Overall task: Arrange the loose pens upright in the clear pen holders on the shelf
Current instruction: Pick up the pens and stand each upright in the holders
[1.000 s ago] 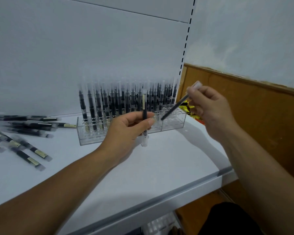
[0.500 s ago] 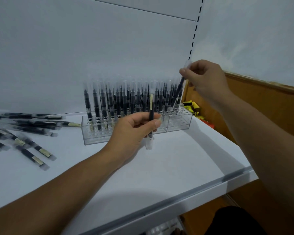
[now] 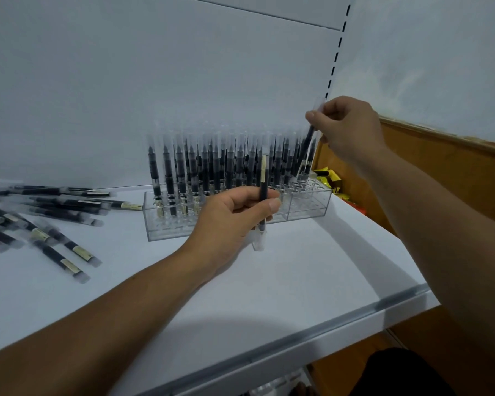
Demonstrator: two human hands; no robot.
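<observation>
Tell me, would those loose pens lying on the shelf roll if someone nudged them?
Probably: the loose pens look round and slim and lie flat on the smooth shelf, so a sideways nudge could roll them. They seem stiff and light; the left hand pinches one upright.

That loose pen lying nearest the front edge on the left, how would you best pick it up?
Pinch the front loose pen across its dark barrel near the middle, coming down from above. It lies flat and slanted on the shelf, bare shelf along both long sides, so fingers should fit.
</observation>
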